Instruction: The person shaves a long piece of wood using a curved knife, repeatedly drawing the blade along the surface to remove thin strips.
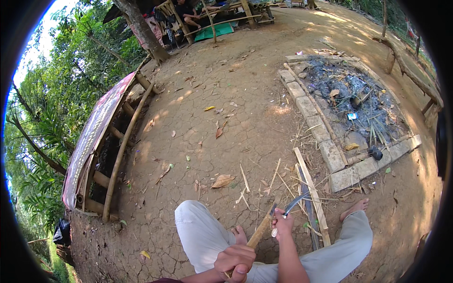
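My left hand (236, 262) is closed around the lower end of a light brown wooden stick (260, 232), which slants up and right to a dark tip. In my right hand (283, 223) is a curved knife (296, 202), its bare blade pointing up and right, away from me. The fist sits right beside the stick's upper end; whether the blade touches the wood I cannot tell. Just right of the knife, a long pale split strip (313, 195) lies on the ground alongside a dark strip (309, 212). My bent legs in light grey trousers frame both hands.
Ahead right is a fire pit edged with pale blocks (306, 107), holding ash and a small black round object (376, 153). A low bamboo bench (101, 141) with a patterned cover stands left. Thin slivers and dry leaves (222, 181) litter the cracked earth. A person (188, 14) sits under a far shelter.
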Demonstrator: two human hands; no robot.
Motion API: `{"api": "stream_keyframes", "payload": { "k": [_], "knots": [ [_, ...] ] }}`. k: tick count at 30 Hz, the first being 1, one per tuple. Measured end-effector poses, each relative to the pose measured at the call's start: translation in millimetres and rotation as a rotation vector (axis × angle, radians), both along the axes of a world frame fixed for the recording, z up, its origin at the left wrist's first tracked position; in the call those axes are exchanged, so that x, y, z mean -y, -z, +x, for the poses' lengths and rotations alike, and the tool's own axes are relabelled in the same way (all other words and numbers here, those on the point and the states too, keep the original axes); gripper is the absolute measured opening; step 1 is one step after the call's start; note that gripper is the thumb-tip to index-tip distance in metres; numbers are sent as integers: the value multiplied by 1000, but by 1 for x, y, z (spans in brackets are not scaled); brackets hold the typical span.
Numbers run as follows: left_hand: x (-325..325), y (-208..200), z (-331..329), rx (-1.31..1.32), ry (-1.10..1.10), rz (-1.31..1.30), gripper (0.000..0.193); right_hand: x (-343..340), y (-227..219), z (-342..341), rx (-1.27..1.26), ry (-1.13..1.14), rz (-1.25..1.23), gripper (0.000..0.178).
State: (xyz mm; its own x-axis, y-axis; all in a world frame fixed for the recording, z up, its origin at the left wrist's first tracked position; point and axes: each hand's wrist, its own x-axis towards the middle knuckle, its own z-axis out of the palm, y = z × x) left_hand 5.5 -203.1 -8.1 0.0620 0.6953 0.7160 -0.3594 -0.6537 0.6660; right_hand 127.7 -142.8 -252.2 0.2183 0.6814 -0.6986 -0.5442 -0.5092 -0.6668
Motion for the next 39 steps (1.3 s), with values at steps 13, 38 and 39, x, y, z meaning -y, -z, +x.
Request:
{"api": "stream_keyframes", "payload": {
  "k": [13,38,39],
  "knots": [
    [0,-6,-13,-100,-102,-29,37,1,-28,-6,159,-14,3,16],
    [3,23,-37,216,-390,-259,48,71,-132,-17,793,-837,422,38],
    [4,24,-37,232,-421,-270,48,72,-131,-19,820,-828,416,40]
  ]
}}
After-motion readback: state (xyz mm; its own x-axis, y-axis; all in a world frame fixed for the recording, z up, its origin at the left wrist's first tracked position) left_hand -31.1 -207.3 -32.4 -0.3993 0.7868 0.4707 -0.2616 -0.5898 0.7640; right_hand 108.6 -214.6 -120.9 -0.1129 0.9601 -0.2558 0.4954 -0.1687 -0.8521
